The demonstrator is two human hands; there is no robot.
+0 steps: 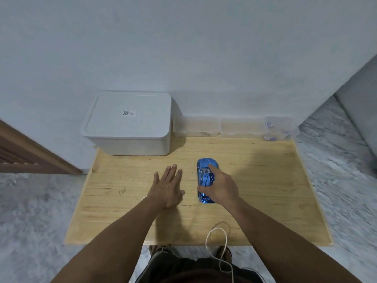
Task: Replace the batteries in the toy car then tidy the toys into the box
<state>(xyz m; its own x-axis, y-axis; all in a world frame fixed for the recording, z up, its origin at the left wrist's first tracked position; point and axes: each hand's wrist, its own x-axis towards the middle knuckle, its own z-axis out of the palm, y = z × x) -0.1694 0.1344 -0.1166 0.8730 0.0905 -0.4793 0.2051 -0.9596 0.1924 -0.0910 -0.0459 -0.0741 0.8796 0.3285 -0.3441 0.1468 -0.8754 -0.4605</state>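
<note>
Head: right hand grips car; left flat.

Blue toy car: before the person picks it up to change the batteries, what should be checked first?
1. Right hand on the blue toy car: ok, thumb and fingers straddle it.
2. Left hand free: ok, open and flat on the table.
3. Car upright: ok.
4. White box open: not ok, lid on.
5. Fresh batteries ready: cannot tell.
</note>
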